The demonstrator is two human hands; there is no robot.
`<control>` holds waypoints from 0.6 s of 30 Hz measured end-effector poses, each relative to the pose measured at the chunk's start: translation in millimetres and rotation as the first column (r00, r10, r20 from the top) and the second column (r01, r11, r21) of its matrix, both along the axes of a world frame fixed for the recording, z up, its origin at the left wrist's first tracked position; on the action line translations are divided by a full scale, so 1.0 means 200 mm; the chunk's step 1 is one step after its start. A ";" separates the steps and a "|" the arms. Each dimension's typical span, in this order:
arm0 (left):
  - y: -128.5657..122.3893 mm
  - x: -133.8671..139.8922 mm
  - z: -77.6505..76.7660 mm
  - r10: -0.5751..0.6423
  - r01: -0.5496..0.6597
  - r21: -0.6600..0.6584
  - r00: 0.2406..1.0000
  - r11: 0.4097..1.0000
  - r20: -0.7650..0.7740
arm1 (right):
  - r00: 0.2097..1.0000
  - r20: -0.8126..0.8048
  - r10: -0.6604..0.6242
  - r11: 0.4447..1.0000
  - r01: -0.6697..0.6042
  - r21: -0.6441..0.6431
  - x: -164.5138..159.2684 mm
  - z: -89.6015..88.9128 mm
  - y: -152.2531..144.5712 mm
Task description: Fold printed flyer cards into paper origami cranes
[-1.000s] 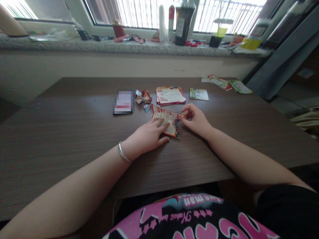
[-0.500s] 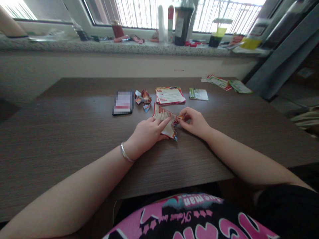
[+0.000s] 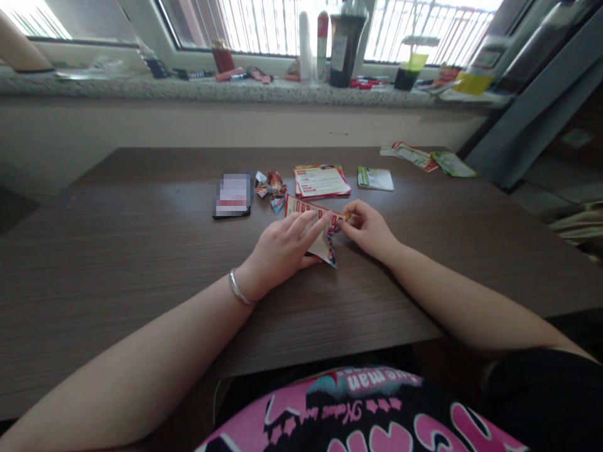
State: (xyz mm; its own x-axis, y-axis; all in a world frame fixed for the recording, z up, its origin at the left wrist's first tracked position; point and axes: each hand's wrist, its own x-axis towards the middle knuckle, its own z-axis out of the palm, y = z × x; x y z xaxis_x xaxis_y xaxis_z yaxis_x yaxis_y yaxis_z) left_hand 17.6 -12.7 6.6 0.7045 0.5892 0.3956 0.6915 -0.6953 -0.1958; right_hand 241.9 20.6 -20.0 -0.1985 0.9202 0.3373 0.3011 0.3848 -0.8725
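Observation:
A partly folded printed paper (image 3: 321, 247) with red edging lies over the dark wooden table, between my two hands. Across its left part lie the fingers of my left hand (image 3: 287, 248), the thumb at the lower edge, so the hand grips the sheet. My right hand (image 3: 369, 229) pinches the upper right corner between thumb and fingertips. A creased, colourful point of the paper sticks out below. The left fingers hide part of the print. Just beyond, at the upper left, lies a folded paper shape (image 3: 274, 183) in brown and blue tones.
A blurred-out phone-like device (image 3: 232, 196) lies left on the table (image 3: 141, 251). Behind the hands are a stack of red-edged printed sheets (image 3: 323, 181) and a smaller stack of cards (image 3: 375, 178). Leaflets (image 3: 414, 157) lie far right. Bottles and a dark cup (image 3: 346, 50) crowd the windowsill.
The paper's upper edge has turned and folded slightly, showing its red print at another angle. My left fingers have lifted and shifted a little; my right hand has risen slightly, still pinching the corner.

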 end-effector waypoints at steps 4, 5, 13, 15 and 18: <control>0.01 0.00 -0.02 -0.057 0.045 0.097 0.990 0.994 0.126 | 0.998 0.059 0.017 0.998 -0.021 0.065 -0.01 0.03 -0.02; 0.01 -0.01 -0.02 -0.061 0.047 0.098 0.987 0.994 0.147 | 0.996 0.083 0.021 0.995 -0.028 0.091 -0.01 0.04 -0.03; 0.02 -0.01 -0.01 -0.088 0.090 -0.001 0.979 0.996 0.184 | 0.963 0.256 0.088 0.954 -0.155 0.257 -0.02 0.08 -0.07; 0.02 -0.01 0.00 -0.098 0.103 -0.021 0.979 0.994 0.177 | 0.958 0.268 0.101 0.951 -0.172 0.257 -0.02 0.09 -0.08; 0.01 -0.01 0.02 -0.099 0.107 -0.034 0.976 0.994 0.196 | 0.960 0.258 0.112 0.947 -0.182 0.266 -0.02 0.09 -0.09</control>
